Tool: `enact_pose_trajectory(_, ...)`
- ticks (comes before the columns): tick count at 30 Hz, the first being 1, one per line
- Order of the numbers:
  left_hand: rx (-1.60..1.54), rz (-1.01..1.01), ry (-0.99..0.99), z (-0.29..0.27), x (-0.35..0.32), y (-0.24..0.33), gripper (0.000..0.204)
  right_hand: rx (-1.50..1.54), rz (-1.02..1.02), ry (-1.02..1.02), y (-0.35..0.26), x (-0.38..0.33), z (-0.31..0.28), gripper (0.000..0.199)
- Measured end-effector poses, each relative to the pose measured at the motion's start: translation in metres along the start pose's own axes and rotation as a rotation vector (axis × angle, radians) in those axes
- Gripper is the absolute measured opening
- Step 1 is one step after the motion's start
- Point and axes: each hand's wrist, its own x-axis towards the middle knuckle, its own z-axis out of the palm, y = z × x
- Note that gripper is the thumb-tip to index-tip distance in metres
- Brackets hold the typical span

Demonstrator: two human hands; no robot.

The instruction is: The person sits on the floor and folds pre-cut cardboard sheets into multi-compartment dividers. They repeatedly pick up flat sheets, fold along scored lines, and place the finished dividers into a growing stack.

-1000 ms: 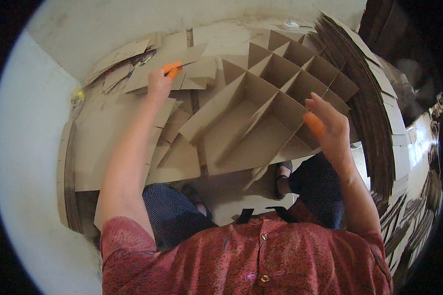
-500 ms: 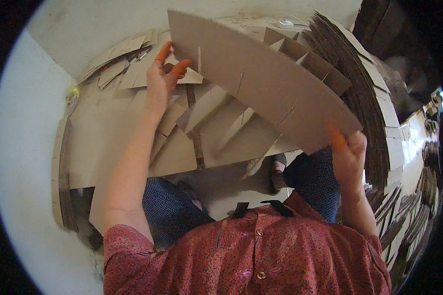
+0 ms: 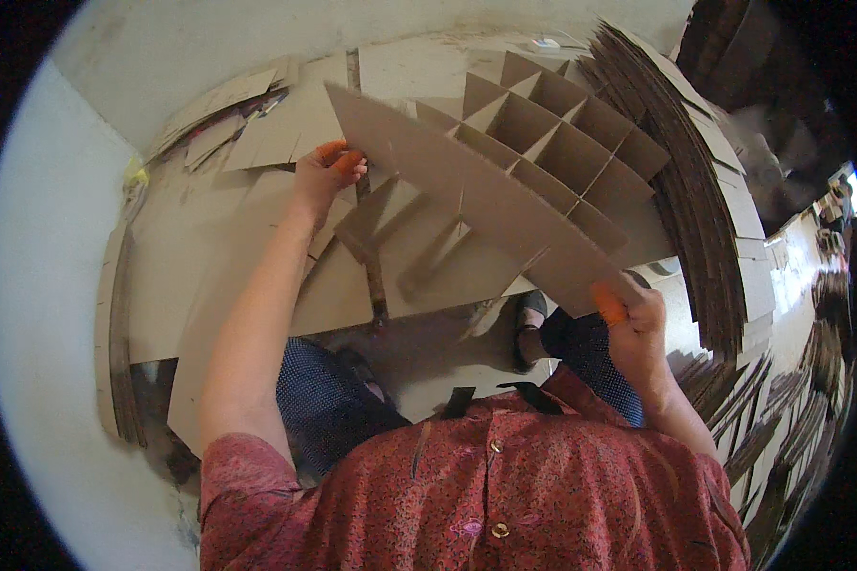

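A long slotted cardboard strip [image 3: 486,195] slants across the middle, its far left end higher than its near right end. My left hand [image 3: 328,171], with orange finger covers, pinches the strip near its left end. At the other end my right hand [image 3: 633,314] is closed on the strip, an orange cover showing on a digit. Behind the strip stands a cardboard divider grid [image 3: 552,133] of crossed strips forming square cells. Part of that grid is hidden by the strip. More cardboard strips [image 3: 376,224] stand crossed on the worktop beneath it.
A tall stack of cardboard sheets [image 3: 681,190] rises along the right of the worktop [image 3: 200,247]. Loose cardboard pieces [image 3: 224,105] lie at the back left, and another stack [image 3: 119,333] leans by the left wall. Several more cardboard bundles [image 3: 781,428] fill the lower right.
Both hands have lowered the strip toward me, and my right hand has shifted left. The divider grid, largely covered before, now shows behind the strip.
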Motion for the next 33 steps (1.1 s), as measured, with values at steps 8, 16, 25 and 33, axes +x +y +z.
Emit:
enact_pose_trajectory(8, 0.118, -0.037, -0.071, -0.006, -0.002, -0.029, 0.026, 0.118, 0.103, -0.013, 0.041, -0.018, 0.024, 0.014)
enact_pose_trajectory(16, 0.014, 0.023, 0.251, -0.011, -0.04, -0.019, 0.028, 0.097, 0.051, -0.056, 0.018, 0.004, 0.014, 0.04)
enact_pose_trajectory(25, 0.363, 0.883, 0.062, 0.058, -0.174, 0.008, 0.022, -0.079, -0.153, -0.224, 0.031, 0.014, 0.018, 0.047)
enact_pose_trajectory(33, 0.292, 0.711, 0.389, 0.036, -0.157, -0.011, 0.029, -0.381, -0.057, -0.342, 0.002, 0.014, 0.011, 0.062)
